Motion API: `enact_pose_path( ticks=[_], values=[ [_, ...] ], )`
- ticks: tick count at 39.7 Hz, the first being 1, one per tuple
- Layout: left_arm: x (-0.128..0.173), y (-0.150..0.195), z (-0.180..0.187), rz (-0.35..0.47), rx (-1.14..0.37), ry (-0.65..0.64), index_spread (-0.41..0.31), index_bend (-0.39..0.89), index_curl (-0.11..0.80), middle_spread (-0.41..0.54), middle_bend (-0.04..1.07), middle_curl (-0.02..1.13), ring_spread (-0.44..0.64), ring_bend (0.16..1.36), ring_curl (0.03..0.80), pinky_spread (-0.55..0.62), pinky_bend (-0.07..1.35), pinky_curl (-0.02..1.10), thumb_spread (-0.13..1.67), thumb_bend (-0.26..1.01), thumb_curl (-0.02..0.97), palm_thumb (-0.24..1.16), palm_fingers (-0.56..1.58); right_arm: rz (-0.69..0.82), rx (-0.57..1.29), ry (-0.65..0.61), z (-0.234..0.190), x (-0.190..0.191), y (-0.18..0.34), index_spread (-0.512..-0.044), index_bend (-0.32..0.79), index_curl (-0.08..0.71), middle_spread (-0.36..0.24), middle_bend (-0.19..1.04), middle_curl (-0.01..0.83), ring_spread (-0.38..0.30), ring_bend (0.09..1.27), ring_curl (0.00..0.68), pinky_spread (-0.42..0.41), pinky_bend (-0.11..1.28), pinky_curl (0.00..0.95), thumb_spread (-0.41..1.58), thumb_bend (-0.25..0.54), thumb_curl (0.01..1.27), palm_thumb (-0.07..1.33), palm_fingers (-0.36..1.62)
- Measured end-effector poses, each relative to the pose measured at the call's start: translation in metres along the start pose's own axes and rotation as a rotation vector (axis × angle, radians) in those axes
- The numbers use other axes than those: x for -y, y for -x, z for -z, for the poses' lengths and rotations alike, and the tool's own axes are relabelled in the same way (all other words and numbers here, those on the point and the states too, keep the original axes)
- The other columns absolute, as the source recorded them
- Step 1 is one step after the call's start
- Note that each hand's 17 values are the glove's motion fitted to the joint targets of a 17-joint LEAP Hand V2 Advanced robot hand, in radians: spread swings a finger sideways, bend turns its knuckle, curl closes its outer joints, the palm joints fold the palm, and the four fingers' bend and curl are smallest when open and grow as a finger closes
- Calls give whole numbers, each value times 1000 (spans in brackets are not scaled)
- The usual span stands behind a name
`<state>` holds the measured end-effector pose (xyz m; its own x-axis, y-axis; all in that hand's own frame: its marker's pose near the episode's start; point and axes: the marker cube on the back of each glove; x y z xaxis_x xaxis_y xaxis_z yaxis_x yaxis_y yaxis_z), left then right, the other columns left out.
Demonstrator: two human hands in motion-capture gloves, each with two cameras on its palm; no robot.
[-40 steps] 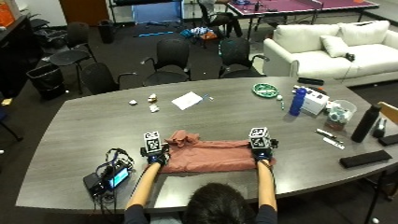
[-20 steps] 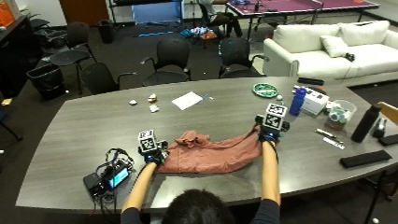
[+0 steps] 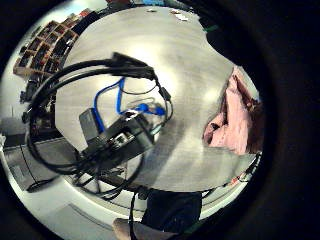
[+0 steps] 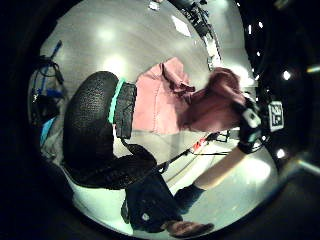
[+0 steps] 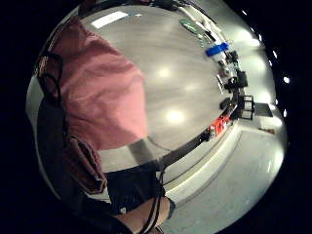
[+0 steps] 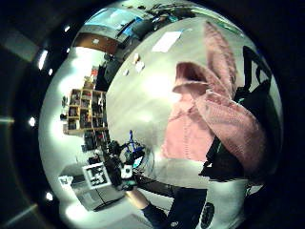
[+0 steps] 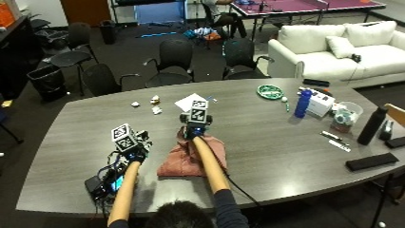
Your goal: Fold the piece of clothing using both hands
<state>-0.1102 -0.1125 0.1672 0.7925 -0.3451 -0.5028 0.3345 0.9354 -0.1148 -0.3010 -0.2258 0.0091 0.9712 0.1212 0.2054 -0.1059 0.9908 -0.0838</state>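
A pink garment [image 7: 185, 164] lies bunched on the grey table [image 7: 272, 137] in front of me. My right hand [image 7: 194, 131] pinches one end of it and holds that end lifted over the far side of the pile, my forearm crossing above the cloth. The right thumb side palm view shows the cloth [image 6: 224, 119] draped close over the palm. My left hand [image 7: 134, 155] rests on the table to the left of the garment, apart from it and holding nothing. In the left thumb side palm view the garment [image 4: 160, 100] lies beyond my thumb [image 4: 95, 125], and the right hand [image 4: 247, 127] holds up the raised end.
A black device with cables [image 7: 102, 184] sits by my left forearm near the table's front edge. Farther back lie a white paper [image 7: 190, 101] and small bits [image 7: 154, 99]. At right stand a green plate [image 7: 271, 91], blue bottle [image 7: 303, 103], black bottle [image 7: 372, 124] and black case [image 7: 370, 161].
My right hand has carried the garment's right end up and across to the left, over the pile. My left hand has let go of the left end and shifted left.
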Motion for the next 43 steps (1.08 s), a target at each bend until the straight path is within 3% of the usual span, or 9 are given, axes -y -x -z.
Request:
enact_pose_path(
  ticks=[6,11,15,20,30,35,43],
  values=[
    [-3,11,20,58,-17,3,17,157,274,212,184,307,307,664,312,200,497,358,1268,5,286,304,251,122,-118,196,-75,-19,73,-231,171,417,-222,391,518,-246,681,469,-360,555,393,380,-33,633,977,1318],
    [2,26,24,103,9,-7,14,153,282,201,180,313,296,647,307,181,485,358,1279,-4,289,320,265,191,46,278,-106,-22,107,-235,124,401,-227,378,513,-253,705,472,-364,562,393,428,-38,641,964,1282],
    [9,35,30,143,6,-17,13,148,287,196,177,316,289,643,305,174,475,357,1278,-7,292,333,274,206,229,255,-90,-15,111,-220,105,382,-206,352,504,-254,685,461,-349,591,395,578,-30,625,943,1237],
    [10,33,34,148,-1,-31,12,144,290,192,173,317,283,643,305,170,469,358,1277,-11,294,337,278,236,309,152,-56,-14,98,-200,105,363,-183,354,502,-242,680,456,-330,589,394,705,-21,607,939,1242],
    [7,15,29,127,65,15,11,140,291,182,174,317,274,640,305,166,462,360,1277,-13,293,343,281,114,250,5,-16,-11,37,-180,111,338,-157,337,495,-214,667,446,-310,599,391,819,-25,588,923,1225],
    [10,3,35,115,114,15,11,141,293,186,166,315,271,641,306,167,467,363,1279,-16,292,331,279,26,206,21,-17,-8,-2,-178,117,333,-139,317,491,-202,650,442,-300,602,390,861,-22,581,921,1211],
    [9,-6,37,120,140,19,11,141,292,187,167,314,277,645,308,166,466,366,1281,-14,292,327,274,51,222,21,-37,5,-11,-176,119,326,-127,296,487,-192,634,438,-283,597,385,905,-22,572,921,1201]
  ],
)
